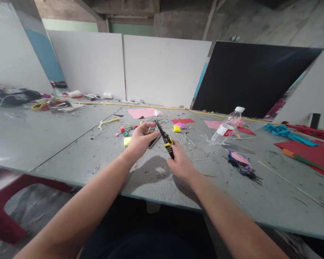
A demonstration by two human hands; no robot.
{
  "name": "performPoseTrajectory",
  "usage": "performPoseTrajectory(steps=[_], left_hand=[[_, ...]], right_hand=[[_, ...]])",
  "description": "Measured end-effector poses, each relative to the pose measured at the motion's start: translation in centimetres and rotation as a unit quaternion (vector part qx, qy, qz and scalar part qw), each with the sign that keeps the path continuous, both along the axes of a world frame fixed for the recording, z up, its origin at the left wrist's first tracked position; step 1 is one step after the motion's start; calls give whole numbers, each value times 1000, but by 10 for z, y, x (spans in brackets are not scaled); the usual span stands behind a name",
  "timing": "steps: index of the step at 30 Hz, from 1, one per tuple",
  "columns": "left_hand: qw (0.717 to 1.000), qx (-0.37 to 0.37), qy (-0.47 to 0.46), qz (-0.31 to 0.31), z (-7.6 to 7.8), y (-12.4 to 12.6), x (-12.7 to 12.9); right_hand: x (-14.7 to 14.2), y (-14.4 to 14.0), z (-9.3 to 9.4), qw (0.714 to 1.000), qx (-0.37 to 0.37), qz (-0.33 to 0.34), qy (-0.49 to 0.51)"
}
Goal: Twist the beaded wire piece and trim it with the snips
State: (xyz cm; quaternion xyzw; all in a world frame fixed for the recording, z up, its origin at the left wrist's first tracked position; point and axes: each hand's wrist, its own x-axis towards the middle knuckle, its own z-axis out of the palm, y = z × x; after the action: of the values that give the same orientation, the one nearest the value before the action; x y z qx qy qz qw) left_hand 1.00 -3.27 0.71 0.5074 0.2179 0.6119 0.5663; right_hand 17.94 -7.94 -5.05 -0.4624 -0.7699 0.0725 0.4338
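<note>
In my right hand (180,160) is a pair of long-nosed pliers (167,143) with black and yellow handles. Their dark jaws point up and away, close beside the fingertips of my left hand (142,139). The left fingers are pinched together, and what they hold is too small to make out. Partly hidden behind that hand, a dark flat object with a pale edge (153,142) shows at table height. Near the left wrist lies a yellow block (127,141), with small red and green pieces (126,133) beyond it.
A plastic bottle (226,127) stands to the right. Closer lie scissors (239,167) under pink paper, and a thin stick (288,181). Blue fuzzy stems (288,134) and red sheets (302,151) are at far right. White boards (164,72) and a black board (251,79) line the back.
</note>
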Motion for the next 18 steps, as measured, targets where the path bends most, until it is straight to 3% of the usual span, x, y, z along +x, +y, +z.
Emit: performPoseTrajectory(steps=[7,14,18], left_hand=[[1000,-22,-8,-15,5,0,-5],[1000,4,26,15,6,-2,-5],[999,-4,24,-22,9,-5,-7]], right_hand=[[2,-2,3,994,34,-91,-39],[0,-1,1,994,32,-101,-20],[2,-2,2,994,39,-102,-17]])
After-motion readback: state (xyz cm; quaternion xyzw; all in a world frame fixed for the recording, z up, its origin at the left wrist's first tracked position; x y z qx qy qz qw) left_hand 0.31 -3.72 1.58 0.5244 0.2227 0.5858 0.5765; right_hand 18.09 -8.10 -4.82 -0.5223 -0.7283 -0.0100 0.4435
